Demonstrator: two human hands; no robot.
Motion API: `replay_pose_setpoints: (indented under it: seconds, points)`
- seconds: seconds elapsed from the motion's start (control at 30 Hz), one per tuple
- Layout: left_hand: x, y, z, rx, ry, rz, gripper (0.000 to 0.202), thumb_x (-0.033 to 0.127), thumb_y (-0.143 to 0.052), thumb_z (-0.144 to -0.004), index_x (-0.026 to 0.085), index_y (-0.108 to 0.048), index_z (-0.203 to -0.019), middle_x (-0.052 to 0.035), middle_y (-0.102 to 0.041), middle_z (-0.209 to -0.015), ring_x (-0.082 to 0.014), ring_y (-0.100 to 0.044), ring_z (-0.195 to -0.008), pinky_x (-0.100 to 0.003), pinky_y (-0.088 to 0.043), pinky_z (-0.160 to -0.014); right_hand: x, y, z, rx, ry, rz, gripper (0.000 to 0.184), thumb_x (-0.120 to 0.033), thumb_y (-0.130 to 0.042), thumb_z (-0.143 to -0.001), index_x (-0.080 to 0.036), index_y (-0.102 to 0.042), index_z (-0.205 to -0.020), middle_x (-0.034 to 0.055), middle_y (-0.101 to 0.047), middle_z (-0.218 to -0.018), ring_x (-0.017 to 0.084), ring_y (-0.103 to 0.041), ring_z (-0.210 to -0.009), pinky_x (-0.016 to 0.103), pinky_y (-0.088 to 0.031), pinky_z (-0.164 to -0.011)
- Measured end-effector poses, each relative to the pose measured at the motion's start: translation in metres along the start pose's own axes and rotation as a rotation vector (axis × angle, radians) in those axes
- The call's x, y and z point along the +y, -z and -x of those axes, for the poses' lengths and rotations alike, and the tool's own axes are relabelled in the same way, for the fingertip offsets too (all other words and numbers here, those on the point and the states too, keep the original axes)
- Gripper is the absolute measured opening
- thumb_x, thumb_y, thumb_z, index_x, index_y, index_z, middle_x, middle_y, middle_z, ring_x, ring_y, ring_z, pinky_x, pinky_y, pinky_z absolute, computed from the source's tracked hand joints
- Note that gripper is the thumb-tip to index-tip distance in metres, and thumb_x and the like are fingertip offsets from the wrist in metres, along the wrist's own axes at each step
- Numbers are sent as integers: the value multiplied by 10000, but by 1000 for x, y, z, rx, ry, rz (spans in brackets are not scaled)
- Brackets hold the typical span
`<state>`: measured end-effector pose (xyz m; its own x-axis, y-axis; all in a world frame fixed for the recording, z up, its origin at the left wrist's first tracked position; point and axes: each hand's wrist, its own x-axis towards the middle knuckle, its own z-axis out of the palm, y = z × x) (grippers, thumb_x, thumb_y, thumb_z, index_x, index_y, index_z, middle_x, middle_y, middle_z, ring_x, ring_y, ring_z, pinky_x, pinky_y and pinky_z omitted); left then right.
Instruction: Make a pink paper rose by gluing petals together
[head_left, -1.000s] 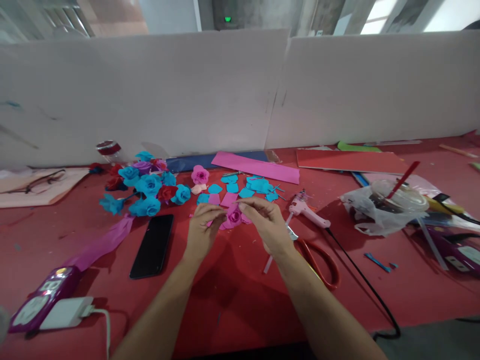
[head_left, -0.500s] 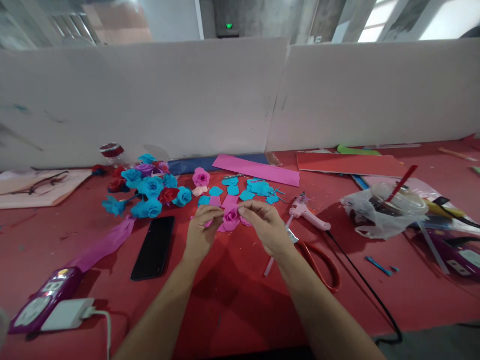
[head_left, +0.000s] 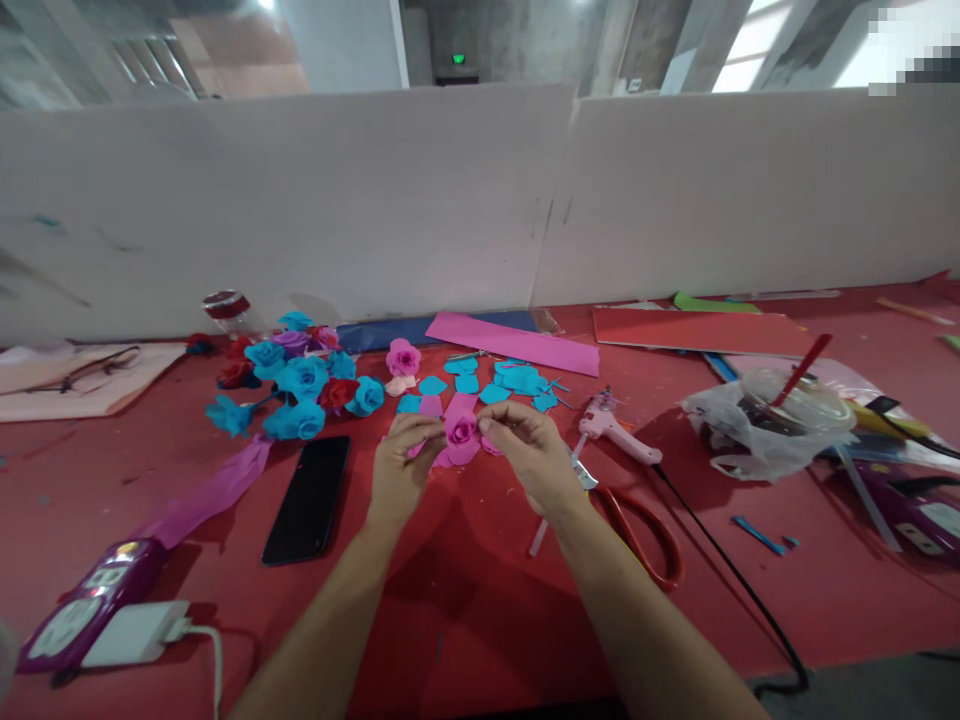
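Between my hands is a pink paper rose (head_left: 460, 430), its spiral centre facing up. The fingers of my left hand (head_left: 403, 460) are closed on its left side, thumb and fingertips together. My right hand (head_left: 529, 450) pinches the edge of a petal on its right side. Loose pink petals (head_left: 430, 405) lie just behind and under the flower, partly hidden by it and my fingers. Blue paper petals (head_left: 517, 377) are scattered beyond my right hand. A finished pink rose (head_left: 403, 357) rests behind my left hand.
Paper flowers (head_left: 301, 377) and a black phone (head_left: 309, 498) lie left. On the right are a pink glue gun (head_left: 619, 430) with its cord, red-handled scissors (head_left: 645, 540) and a bagged cup (head_left: 772, 420). A power strip (head_left: 97, 605) sits front left; a white partition (head_left: 300, 200) stands behind.
Almost nothing differs. The view has tilted very slightly, and both hands keep hold of the pink rose in the same spot.
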<state>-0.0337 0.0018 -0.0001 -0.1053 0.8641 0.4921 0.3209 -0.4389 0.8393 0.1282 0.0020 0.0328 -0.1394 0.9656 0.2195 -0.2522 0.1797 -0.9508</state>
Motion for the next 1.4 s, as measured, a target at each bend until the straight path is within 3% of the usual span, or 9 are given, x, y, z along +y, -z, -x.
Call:
replay_pose_setpoints:
  seconds: [0.2, 0.57, 0.77, 0.9, 1.07, 1.4]
  points:
    - [2, -2, 0, -2, -16, 31, 49, 230, -666, -715, 231, -713, -698, -33, -649, -778, -180, -581, -784, -312, -469, -720, -2, -1, 1, -8, 22, 3, 77, -274, -605, -780, -208, -638, -757, -11, -554, -716, 120, -469, -672, 256, -373, -643]
    - [-6, -2, 2, 12, 89, 84, 29, 244, -692, -692, 230, -717, -698, -39, -632, -807, -189, -575, -813, -320, -464, -738, -4, -5, 1, 39, -21, -108, 99, -295, -595, -784, -233, -636, -851, -2, -596, -811, 129, -527, -746, 268, -412, -692]
    - [-3, -4, 2, -83, 140, 170, 62, 258, -676, -709, 217, -722, -709, -57, -633, -837, -201, -561, -849, -333, -450, -767, -2, -5, 2, -14, -8, -49, 112, -275, -603, -786, -202, -621, -704, -18, -543, -682, 113, -461, -653, 252, -369, -641]
    - [-5, -4, 2, -169, 113, 158, 93, 274, -651, -739, 220, -727, -741, -62, -636, -841, -202, -566, -840, -327, -450, -758, -5, -1, 2, 1, -40, -90, 110, -277, -583, -795, -206, -629, -724, -16, -565, -725, 115, -473, -672, 255, -371, -662]
    - [-8, -4, 0, -208, 9, 51, 97, 253, -627, -761, 228, -721, -754, -59, -656, -836, -199, -565, -837, -337, -436, -778, -9, 1, 2, -89, -11, -8, 136, -281, -600, -784, -193, -626, -683, -4, -558, -706, 127, -482, -688, 270, -378, -668]
    - [-2, -4, -3, -210, -131, -28, 130, 234, -601, -783, 226, -696, -693, -44, -658, -767, -188, -538, -787, -335, -413, -747, -7, 3, 0, -65, -62, -114, 160, -226, -586, -766, -187, -630, -617, -16, -550, -653, 116, -482, -661, 265, -373, -677]
